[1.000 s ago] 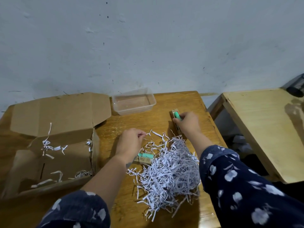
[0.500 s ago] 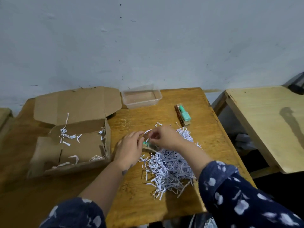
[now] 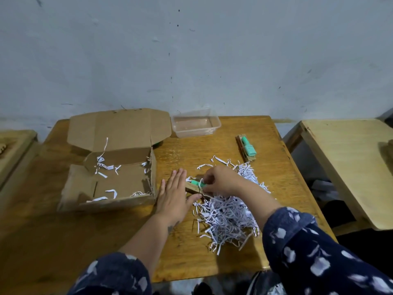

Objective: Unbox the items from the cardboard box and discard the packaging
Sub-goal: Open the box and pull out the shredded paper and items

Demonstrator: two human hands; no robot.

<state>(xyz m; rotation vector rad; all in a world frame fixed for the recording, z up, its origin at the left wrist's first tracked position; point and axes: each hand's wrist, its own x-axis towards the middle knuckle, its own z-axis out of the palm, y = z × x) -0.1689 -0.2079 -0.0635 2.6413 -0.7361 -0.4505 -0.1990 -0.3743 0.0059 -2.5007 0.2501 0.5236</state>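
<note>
- The right hand [image 3: 221, 181] pinches a green item on a brown card backing [image 3: 196, 186] at the near-left edge of the shredded paper pile [image 3: 229, 211], its fingers curled round the green end.
- The left hand [image 3: 175, 195] lies flat with straight fingers, its thumb side against the card's left end; it holds nothing, and only steadies the piece.
- The carded item lies between the two hands, just left of the pile and just right of the open cardboard box [image 3: 114, 177].
- Its long axis appears to run from the left hand's fingers down and right towards the pile, with the green part at the upper edge.
- The right hand is the nearer one and already has the grip, so lifting the piece away looks like its job.
- A second, matching green item on a card [image 3: 247, 150] lies beyond the pile on the desk [image 3: 276, 167], well apart from both hands, its long axis running away from the person.
- A clear plastic tub [image 3: 195, 124] sits beyond the pile near the wall, just right of the box's raised lid.
- Only stray paper strips show inside the box, so the unpacking seems nearly done; the loose shreds have yet to be discarded.
</note>
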